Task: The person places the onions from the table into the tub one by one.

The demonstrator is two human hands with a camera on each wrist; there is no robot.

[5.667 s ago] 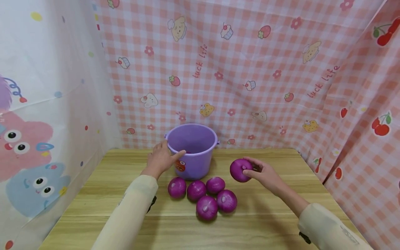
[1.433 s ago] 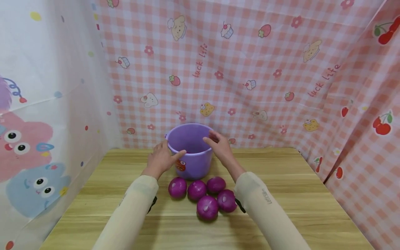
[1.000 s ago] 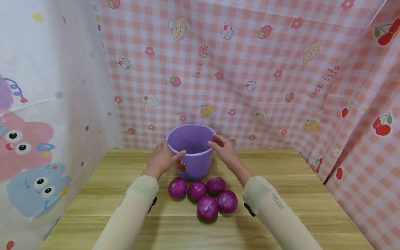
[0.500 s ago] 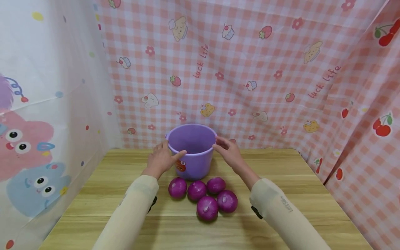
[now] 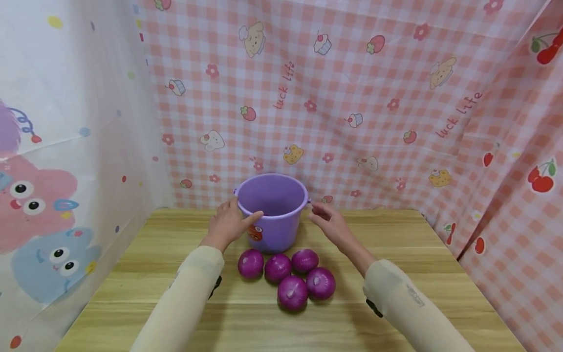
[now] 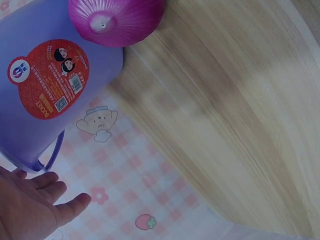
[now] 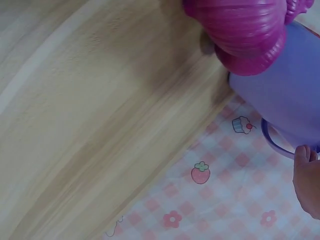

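Observation:
A purple bucket (image 5: 277, 232) stands upright at the back of the table, with a red sticker on its front. My left hand (image 5: 226, 225) rests at the left of its rim, thumb along the front edge; the left wrist view has the fingers (image 6: 75, 206) loose and spread beside the rim. Just right of the bucket, my right hand (image 5: 334, 227) holds nothing, its fingers relaxed close to the handle's pivot. Several purple onions lie in front, including a nearest onion (image 5: 292, 292) and a left onion (image 5: 250, 263). Most of the bucket's inside is hidden.
The wooden table (image 5: 176, 313) extends to both sides and toward me. A pink checked cloth (image 5: 334, 98) hangs close behind the bucket. To the left hangs a white printed cloth (image 5: 105, 171). The bucket's thin handle (image 7: 274, 142) hangs on its far side.
Earlier my right hand held an onion right of the bucket; then it was over the rim, empty-handed. It has since drawn back rightward, off the rim. My left hand has stayed put.

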